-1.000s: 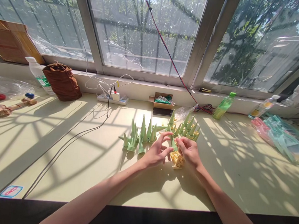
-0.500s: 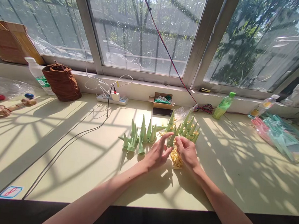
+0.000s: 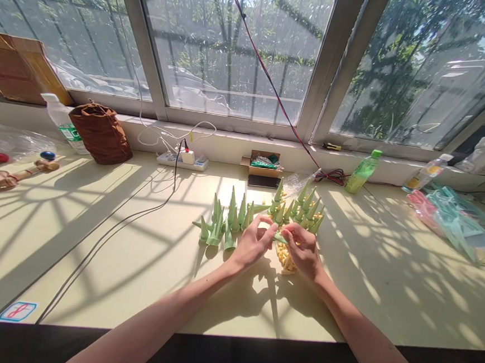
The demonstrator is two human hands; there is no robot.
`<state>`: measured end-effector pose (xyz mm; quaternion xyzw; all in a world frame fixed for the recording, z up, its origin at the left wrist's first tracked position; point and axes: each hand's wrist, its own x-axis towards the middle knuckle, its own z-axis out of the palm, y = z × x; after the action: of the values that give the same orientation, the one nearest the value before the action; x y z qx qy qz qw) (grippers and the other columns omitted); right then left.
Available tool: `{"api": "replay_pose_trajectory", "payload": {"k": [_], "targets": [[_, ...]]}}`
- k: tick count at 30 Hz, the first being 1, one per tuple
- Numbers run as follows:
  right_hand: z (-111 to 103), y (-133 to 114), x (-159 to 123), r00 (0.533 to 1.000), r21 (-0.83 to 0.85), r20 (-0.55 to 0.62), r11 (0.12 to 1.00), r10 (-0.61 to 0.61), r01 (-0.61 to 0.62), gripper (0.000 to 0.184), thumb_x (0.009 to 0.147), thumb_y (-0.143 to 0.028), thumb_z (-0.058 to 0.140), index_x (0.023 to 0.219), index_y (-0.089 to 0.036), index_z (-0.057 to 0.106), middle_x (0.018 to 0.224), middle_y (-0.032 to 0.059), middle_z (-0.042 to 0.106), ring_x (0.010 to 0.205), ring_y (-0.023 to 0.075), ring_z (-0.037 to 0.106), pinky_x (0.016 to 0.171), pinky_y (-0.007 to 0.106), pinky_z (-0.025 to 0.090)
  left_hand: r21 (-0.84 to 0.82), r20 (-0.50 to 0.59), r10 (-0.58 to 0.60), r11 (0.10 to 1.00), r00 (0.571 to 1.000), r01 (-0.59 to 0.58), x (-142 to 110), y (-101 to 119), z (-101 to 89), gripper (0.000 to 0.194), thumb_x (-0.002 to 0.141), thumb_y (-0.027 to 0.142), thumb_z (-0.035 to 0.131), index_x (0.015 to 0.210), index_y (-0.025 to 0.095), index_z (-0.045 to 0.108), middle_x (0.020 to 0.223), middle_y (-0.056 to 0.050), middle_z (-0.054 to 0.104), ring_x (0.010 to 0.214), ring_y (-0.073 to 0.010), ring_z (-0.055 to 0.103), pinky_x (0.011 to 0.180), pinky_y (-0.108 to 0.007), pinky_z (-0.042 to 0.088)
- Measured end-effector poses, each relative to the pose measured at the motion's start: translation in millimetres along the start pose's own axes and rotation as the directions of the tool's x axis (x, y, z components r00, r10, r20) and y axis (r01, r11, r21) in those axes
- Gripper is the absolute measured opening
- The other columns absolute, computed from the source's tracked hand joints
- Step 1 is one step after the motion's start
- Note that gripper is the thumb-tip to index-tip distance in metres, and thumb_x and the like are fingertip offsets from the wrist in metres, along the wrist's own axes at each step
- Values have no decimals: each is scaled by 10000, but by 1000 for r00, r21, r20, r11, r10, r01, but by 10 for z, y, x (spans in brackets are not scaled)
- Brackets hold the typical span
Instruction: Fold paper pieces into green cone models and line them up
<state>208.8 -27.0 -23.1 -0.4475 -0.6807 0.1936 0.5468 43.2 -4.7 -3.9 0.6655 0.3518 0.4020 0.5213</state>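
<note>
Between my two hands a small green cone (image 3: 280, 237) lies tilted nearly flat. My left hand (image 3: 254, 243) pinches its left end with thumb and forefinger. At the other end, the fingers of my right hand (image 3: 302, 248) are closed on it; whether they also hold a small yellow piece is hidden. Just below sits a pile of small yellow pieces (image 3: 285, 260). Left of my hands stands a group of green cones (image 3: 216, 227), a few lying down. Behind them is a second group of cones (image 3: 307, 203) with yellow bits among them.
An open cardboard box (image 3: 263, 175) with green contents sits at the back, beside a power strip (image 3: 182, 161). A black cable (image 3: 139, 212) crosses the table at left. Brown bag (image 3: 101, 133), green bottle (image 3: 363, 171) and plastic packets (image 3: 453, 220) stand or lie farther out.
The cone between my hands has gone from upright to nearly flat. My left fingers, spread apart before, have closed on it, and my right hand has turned slightly.
</note>
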Motion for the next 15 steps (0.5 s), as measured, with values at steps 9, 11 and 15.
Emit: {"api": "replay_pose_trajectory", "payload": {"k": [9, 11, 15], "targets": [[-21, -38, 11, 999, -23, 12, 999, 42, -42, 283, 947, -362, 503, 723, -192, 529, 573, -45, 428, 506, 99, 381, 505, 240, 321, -21, -24, 41, 999, 999, -42, 28, -39, -5, 349, 881, 483, 580, 1055, 206, 458, 718, 48, 519, 493, -72, 496, 461, -181, 380], [-16, -21, 7, 996, -1, 19, 996, 85, -85, 315, 946, -384, 498, 698, -192, 513, 563, -45, 402, 508, 102, 366, 494, 240, 310, 26, -21, 70, 997, 997, -70, 24, -50, -2, 365, 864, 459, 614, 1081, 210, 458, 784, 36, 512, 519, -67, 509, 467, -177, 391], [0, 10, -9, 985, 63, 37, 984, 166, -168, 387, 946, -430, 486, 640, -200, 432, 558, -47, 353, 499, 99, 336, 464, 238, 288, 170, -21, 183, 970, 983, -176, 10, -97, 9, 377, 858, 398, 636, 1137, 218, 457, 968, -12, 519, 531, -43, 500, 474, -182, 427]]}}
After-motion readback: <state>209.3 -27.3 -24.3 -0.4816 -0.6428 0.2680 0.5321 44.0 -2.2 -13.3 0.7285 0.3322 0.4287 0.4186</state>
